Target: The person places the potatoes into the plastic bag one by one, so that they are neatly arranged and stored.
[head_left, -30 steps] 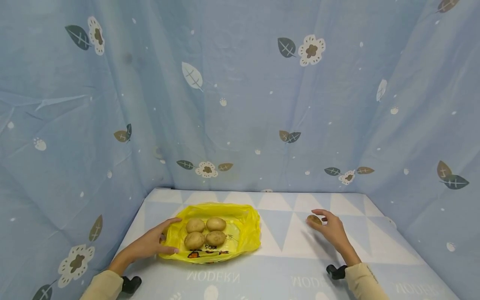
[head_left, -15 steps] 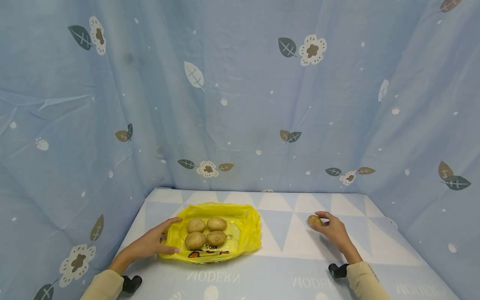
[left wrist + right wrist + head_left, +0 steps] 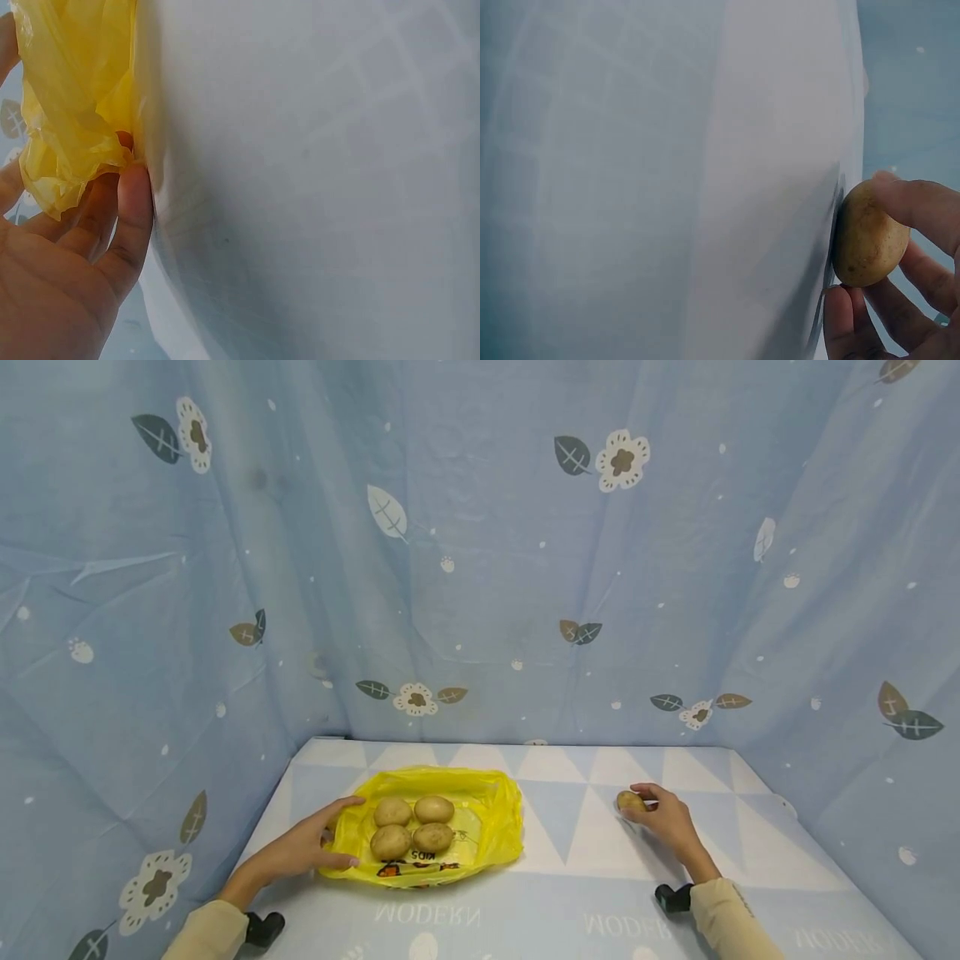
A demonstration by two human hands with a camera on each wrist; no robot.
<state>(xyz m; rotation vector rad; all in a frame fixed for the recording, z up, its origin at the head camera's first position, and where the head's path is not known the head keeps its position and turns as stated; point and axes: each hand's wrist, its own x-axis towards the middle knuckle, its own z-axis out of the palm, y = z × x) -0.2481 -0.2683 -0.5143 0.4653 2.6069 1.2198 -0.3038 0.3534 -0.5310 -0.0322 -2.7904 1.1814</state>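
Note:
A yellow plastic bag (image 3: 498, 827) lies spread wide on the left half of the table, its rim rolled up around several potatoes (image 3: 432, 837). At the bag's left end, my left hand (image 3: 296, 847) curves its fingers around the crumpled edge; in the left wrist view fingertips (image 3: 133, 191) press against the thin plastic. Off to the right, my right hand (image 3: 667, 822) pinches a single potato (image 3: 870, 236) between thumb and fingers. That potato is right at the tabletop, on a white stretch of the cloth, well apart from the bag.
A blue and white patterned cloth (image 3: 551, 914) covers the table. Blue curtains (image 3: 510, 552) printed with leaves and flowers rise behind and at both sides. Black devices (image 3: 264, 929) are strapped at both wrists.
The right hand has come down slightly and a little to the right, bringing its potato lower to the table. The left hand and the bag stay in place.

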